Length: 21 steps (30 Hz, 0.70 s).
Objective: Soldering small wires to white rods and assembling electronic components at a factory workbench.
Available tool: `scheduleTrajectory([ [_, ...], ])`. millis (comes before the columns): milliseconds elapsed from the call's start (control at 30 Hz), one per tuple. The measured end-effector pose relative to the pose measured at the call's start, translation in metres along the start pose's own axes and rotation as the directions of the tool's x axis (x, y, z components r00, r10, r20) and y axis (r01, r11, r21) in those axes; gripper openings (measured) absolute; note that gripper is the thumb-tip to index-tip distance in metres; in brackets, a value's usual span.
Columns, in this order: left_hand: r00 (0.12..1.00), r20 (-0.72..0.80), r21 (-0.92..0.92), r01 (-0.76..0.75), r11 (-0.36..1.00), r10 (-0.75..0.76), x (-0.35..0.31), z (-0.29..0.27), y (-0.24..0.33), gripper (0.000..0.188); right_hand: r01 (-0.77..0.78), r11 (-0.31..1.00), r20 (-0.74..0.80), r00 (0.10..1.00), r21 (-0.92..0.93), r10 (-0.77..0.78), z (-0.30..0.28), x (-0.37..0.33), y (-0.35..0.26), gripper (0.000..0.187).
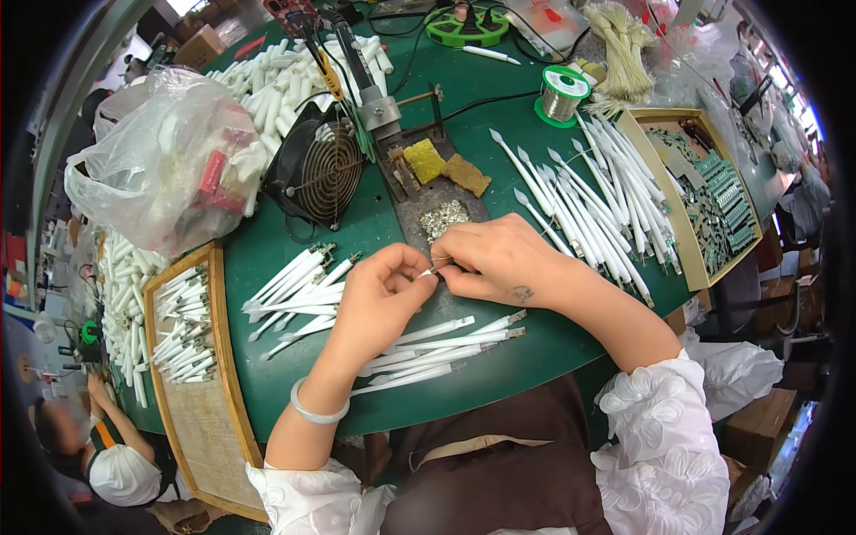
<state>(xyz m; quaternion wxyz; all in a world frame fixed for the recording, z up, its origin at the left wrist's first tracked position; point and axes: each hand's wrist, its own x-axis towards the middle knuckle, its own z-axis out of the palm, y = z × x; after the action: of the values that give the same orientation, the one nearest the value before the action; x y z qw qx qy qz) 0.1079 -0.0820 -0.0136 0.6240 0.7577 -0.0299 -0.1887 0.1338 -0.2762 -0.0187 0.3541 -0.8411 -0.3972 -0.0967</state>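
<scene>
My left hand (383, 290) and my right hand (490, 259) meet above the green table, fingertips almost touching. Between them is a small white piece with a thin wire (432, 270). The left fingers pinch the white end and the right fingers pinch the wire; the fingers hide much of it. Just beyond my fingertips lies a heap of small metallic bits (443, 218) on a dark plate. White stick candles (446, 352) with metal-looking ends lie below my hands. Another bunch of candles (299, 285) lies left of my left hand.
Flame-tipped candles (588, 196) and a box of green circuit boards (713, 205) are at right. A solder spool (562, 96), yellow sponge (423, 161) and fan (321, 169) stand beyond. A wood-framed tray (209, 437) and plastic bag (160, 160) are left. Another person (125, 464) sits far left.
</scene>
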Motion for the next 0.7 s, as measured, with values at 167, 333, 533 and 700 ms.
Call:
scheduleTrajectory([
  [167, 0.99, -0.034, 0.16, -0.133, 0.978, 0.14, 0.001, 0.003, -0.005, 0.007, -0.183, 0.98, 0.121, 0.978, 0.083, 0.172, -0.004, 0.003, -0.005, 0.012],
  [333, 0.994, -0.086, -0.024, -0.069, 0.997, 0.067, 0.001, 0.003, -0.003, 0.007, -0.261, 0.95, 0.104, 0.964, 0.169, 0.246, -0.006, 0.003, -0.006, 0.01],
  [533, 0.996, -0.083, -0.029, -0.011, 1.0, 0.008, 0.0, 0.002, 0.0, 0.007, -0.054, 0.992, -0.089, 0.994, 0.116, 0.064, -0.001, 0.0, -0.002, 0.009],
  [700, 0.996, -0.084, -0.032, 0.012, 0.999, -0.015, -0.001, 0.003, 0.001, 0.007, 0.071, 0.997, -0.136, 0.988, -0.028, -0.075, 0.003, 0.0, 0.0, 0.011],
])
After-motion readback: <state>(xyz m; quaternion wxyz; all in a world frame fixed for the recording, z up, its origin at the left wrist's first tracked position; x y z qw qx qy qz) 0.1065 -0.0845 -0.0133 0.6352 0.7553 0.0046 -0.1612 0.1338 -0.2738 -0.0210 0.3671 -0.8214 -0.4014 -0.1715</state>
